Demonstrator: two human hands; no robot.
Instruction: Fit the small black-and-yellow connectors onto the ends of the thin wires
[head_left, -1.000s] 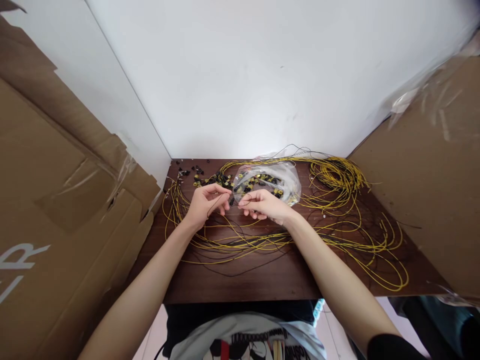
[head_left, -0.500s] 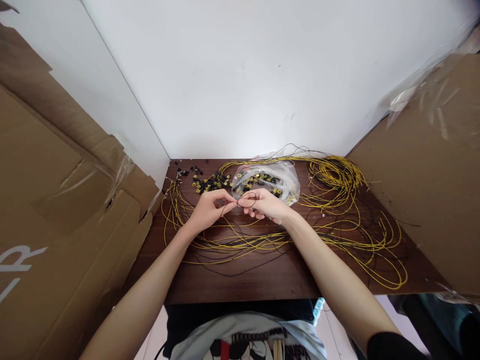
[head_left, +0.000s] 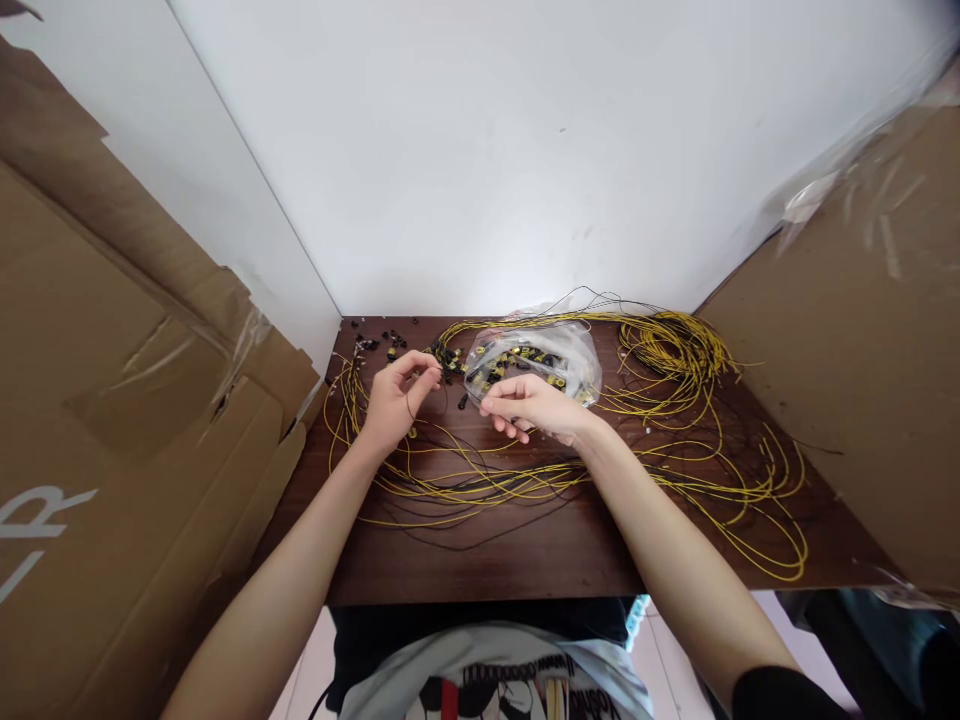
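Observation:
My left hand (head_left: 391, 402) is over the left half of the table, thumb and fingertips pinched together on a thin black wire (head_left: 410, 408). The wire curves down beside the thumb. A heap of small black and yellow parts (head_left: 450, 362) lies just past its fingertips. To the right, my right hand (head_left: 534, 408) is closed, with thumb and index finger pressed together and the other fingers curled below. What it holds, if anything, is too small to make out. Behind it sits a clear plastic bag (head_left: 579, 352) with more black and yellow parts inside.
Yellow and black wires (head_left: 480, 488) run across the brown table (head_left: 487, 572) in front of my hands. A coil of yellow wire (head_left: 667, 345) lies at the back right. Cardboard stands on the left (head_left: 142, 400) and right (head_left: 862, 330), and a white wall (head_left: 480, 160) behind.
My hands were together at the fingertips over a looped black wire. They are now apart: my left hand has moved left and slightly away from me, while my right hand has barely moved.

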